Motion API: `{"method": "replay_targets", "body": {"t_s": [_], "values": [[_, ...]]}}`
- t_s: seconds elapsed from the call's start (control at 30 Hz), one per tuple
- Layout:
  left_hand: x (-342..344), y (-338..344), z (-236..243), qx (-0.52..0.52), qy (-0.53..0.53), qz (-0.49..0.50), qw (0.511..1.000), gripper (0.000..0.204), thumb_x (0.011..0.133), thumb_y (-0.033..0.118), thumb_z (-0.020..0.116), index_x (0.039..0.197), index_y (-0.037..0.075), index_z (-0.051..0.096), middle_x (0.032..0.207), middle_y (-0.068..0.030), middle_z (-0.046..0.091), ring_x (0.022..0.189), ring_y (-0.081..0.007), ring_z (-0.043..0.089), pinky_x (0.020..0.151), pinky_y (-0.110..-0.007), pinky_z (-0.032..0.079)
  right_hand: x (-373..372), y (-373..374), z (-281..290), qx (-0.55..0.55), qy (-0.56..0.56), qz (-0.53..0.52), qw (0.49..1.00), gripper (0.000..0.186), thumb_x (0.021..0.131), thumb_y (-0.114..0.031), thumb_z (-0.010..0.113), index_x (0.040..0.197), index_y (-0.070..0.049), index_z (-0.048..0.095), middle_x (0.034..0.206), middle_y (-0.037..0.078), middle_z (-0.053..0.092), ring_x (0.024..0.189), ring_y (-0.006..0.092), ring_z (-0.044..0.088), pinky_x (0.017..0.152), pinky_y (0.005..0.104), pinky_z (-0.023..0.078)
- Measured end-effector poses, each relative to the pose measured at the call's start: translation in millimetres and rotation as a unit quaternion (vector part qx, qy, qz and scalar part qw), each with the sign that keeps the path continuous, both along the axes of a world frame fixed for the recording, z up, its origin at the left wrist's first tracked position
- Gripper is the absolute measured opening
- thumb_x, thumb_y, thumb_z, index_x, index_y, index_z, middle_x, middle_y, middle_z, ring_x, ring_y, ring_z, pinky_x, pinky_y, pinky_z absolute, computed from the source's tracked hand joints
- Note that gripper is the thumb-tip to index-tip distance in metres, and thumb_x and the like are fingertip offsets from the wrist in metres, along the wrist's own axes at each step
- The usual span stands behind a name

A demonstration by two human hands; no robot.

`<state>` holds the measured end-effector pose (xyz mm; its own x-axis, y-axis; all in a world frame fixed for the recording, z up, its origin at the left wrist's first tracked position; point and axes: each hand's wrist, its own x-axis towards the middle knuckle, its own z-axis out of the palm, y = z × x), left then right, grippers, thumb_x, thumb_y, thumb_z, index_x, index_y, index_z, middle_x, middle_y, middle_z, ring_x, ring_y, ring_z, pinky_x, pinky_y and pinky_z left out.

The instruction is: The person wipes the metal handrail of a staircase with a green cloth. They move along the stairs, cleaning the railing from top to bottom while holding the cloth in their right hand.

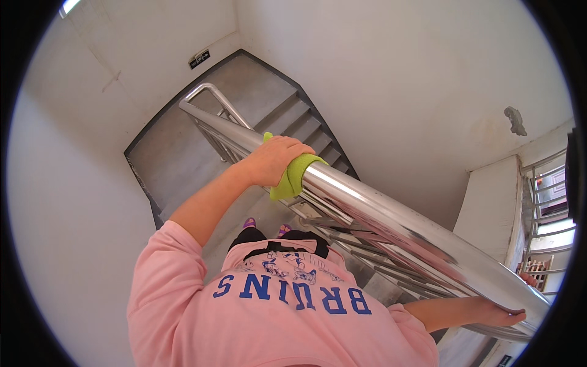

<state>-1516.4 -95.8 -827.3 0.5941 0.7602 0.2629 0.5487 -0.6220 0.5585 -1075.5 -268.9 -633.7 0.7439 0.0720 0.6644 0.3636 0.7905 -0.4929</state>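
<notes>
My left hand is closed over a lime-green cloth, which is wrapped around the top and side of a shiny steel handrail. The cloth shows on both sides of the hand and presses against the tube. Farther back along the same rail, at the lower right, my right hand grips the tube from its near side. Part of its grip is hidden behind the rail, and reddish fingertips show past the far edge. Both arms reach out from pink sleeves.
Below the rail run thinner steel bars. Grey steps descend beyond it to a landing with dark-edged walls. My feet in purple sandals stand on the stairs. A barred window is at the right, beside a white wall.
</notes>
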Motion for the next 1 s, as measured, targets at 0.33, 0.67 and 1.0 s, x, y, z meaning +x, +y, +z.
{"method": "replay_targets", "body": {"t_s": [0.33, 0.67, 1.0], "values": [[-67.2, 25.4, -52.5, 0.005, 0.023, 0.055, 0.998, 0.052, 0.065, 0.017, 0.075, 0.113, 0.011, 0.056, 0.108, -0.0109, 0.058, 0.104, -0.0311, 0.053, 0.092, -0.039, 0.040, 31.5, -10.6, -4.4, -0.003, -0.018, 0.027, 0.999, 0.054, 0.081, -0.032, 0.043, 0.115, 0.009, 0.049, 0.112, 0.020, 0.052, 0.111, 0.0288, 0.051, 0.096, 0.0382, 0.041], [-79.4, 27.8, -83.9, 0.141, -0.067, 0.041, 0.987, 0.057, 0.063, 0.019, 0.075, 0.116, 0.009, 0.053, 0.108, -0.0106, 0.059, 0.103, -0.0305, 0.054, 0.090, -0.042, 0.040, 82.7, -51.5, -20.5, -0.151, -0.020, -0.172, 0.973, 0.049, 0.087, -0.035, 0.052, 0.111, 0.007, 0.054, 0.102, 0.019, 0.058, 0.094, 0.0258, 0.056, 0.084, 0.0364, 0.046], [-71.9, 19.6, -105.7, 0.257, -0.106, 0.087, 0.957, 0.054, 0.069, 0.011, 0.066, 0.120, 0.003, 0.048, 0.109, -0.0119, 0.056, 0.101, -0.0309, 0.053, 0.090, -0.044, 0.038, -95.2, -3.4, -8.0, -0.240, -0.236, -0.326, 0.883, 0.044, 0.087, -0.032, 0.065, 0.123, -0.008, 0.056, 0.112, 0.009, 0.058, 0.103, 0.0165, 0.053, 0.088, 0.0292, 0.042]]}}
